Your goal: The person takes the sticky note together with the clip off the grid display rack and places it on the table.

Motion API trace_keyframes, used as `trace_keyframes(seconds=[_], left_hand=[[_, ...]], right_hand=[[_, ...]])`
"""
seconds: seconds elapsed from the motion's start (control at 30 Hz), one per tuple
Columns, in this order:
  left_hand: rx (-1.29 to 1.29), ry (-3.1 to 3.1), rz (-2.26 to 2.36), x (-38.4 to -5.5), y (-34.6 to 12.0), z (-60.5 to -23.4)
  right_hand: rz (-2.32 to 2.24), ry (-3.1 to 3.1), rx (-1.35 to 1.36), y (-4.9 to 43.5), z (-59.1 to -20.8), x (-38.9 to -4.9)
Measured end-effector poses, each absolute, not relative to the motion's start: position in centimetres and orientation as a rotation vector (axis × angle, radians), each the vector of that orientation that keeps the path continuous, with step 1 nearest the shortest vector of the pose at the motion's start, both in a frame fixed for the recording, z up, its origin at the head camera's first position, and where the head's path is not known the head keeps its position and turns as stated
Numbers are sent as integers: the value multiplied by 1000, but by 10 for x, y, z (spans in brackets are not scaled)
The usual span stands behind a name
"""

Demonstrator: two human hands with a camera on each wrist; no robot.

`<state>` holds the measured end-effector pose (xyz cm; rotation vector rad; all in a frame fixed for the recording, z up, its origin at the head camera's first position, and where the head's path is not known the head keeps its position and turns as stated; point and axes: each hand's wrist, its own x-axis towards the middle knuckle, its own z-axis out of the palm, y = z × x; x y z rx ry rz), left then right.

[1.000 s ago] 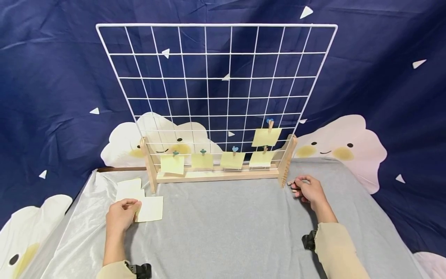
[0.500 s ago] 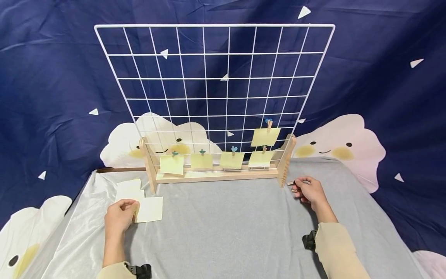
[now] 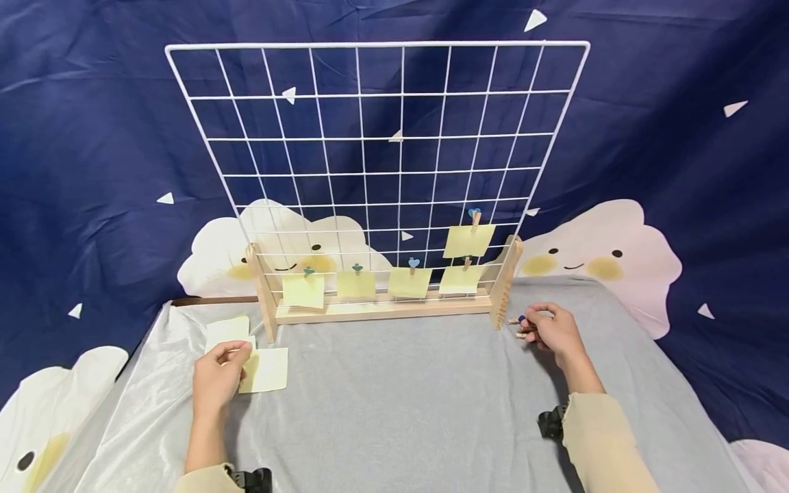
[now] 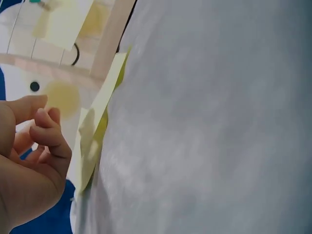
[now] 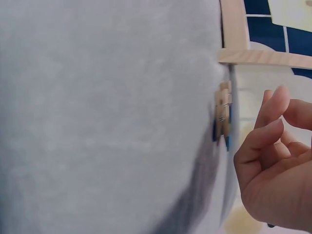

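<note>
In the head view my left hand (image 3: 217,378) hovers over yellow paper notes (image 3: 269,370) at the left of the table. The left wrist view shows its fingers loosely curled above the notes (image 4: 95,131), with nothing between them. Over on the right, my right hand (image 3: 556,334) hangs beside the stand, fingers bent and likewise holding nothing. Wooden clothespins (image 5: 223,109) with blue decorations lie on the cloth just below its fingertips. The hand partly covers these clothespins (image 3: 514,321) in the head view.
A white wire grid (image 3: 382,137) rises from a wooden stand (image 3: 382,312) at the back. Several yellow notes (image 3: 409,283) hang along its lower rows by clothespins (image 3: 475,219). Grey cloth (image 3: 394,397) covers the table, and a dark blue curtain (image 3: 80,171) hangs behind.
My left hand has lifted slightly off the notes and shifted a little right. The right hand has risen slightly, with more of the clothespins showing. Notes and clothespins stay in place.
</note>
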<state>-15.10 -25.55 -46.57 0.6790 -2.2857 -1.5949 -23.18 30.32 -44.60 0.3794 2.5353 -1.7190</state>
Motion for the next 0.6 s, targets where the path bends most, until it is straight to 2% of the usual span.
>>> trace_keyframes(seconds=[0.37,0.6], left_hand=[[524,-2171,-1815,-156,-220,-444],[348,-2160,-1860,-170,-187,-426]], right_hand=[[-1812,2566,242,296,-427,-222],[-1888,2585,128,284,-407,-219]])
